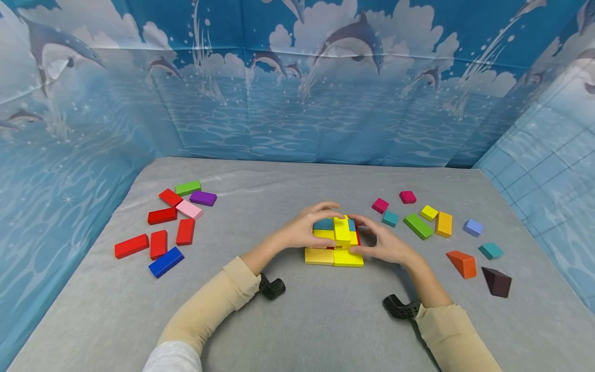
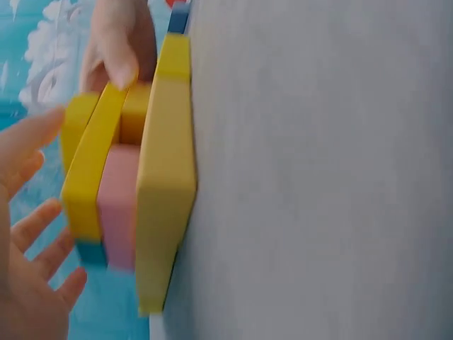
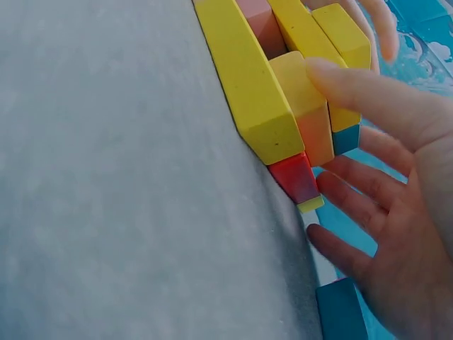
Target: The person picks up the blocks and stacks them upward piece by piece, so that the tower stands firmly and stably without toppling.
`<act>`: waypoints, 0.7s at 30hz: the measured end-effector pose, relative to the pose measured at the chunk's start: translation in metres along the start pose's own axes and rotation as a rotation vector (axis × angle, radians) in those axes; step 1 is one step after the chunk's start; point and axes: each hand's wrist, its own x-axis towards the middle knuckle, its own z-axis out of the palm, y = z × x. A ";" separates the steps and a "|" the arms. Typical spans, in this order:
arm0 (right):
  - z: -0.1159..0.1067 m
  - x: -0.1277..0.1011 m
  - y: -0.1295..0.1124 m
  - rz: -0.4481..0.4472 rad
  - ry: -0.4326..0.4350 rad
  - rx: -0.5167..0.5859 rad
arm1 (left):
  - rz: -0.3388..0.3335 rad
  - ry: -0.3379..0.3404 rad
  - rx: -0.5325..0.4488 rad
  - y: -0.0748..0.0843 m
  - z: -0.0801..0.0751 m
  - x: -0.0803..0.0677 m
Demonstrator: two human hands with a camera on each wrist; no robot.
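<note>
A low stack of blocks (image 1: 334,248) stands mid-table: flat yellow slabs (image 1: 333,257) at the bottom, teal (image 1: 324,224) and red pieces within, a yellow bar (image 1: 342,231) on top. My left hand (image 1: 321,217) arches over its left side, fingers spread and loose (image 2: 35,241) beside the stack (image 2: 163,177). On the stack's other side is my right hand (image 1: 372,235); its thumb (image 3: 354,88) presses the yellow-orange block (image 3: 304,106) and its fingers reach straight toward the red block (image 3: 294,177).
Several red blocks (image 1: 158,232), a blue (image 1: 166,262), green (image 1: 188,187), purple (image 1: 202,198) and pink (image 1: 189,209) one lie at left. At right lie small coloured blocks (image 1: 418,226), an orange wedge (image 1: 462,264) and a dark wedge (image 1: 497,281). Ocean-print walls enclose the grey table (image 1: 325,320).
</note>
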 end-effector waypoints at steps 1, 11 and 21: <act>0.000 0.000 -0.002 -0.005 0.002 -0.001 | -0.002 0.017 -0.006 -0.003 -0.004 -0.004; 0.005 0.003 -0.019 -0.117 0.093 -0.032 | -0.174 0.238 0.152 -0.044 -0.066 -0.073; 0.003 -0.001 -0.055 -0.157 0.096 -0.024 | -0.581 0.457 0.423 -0.089 -0.115 -0.143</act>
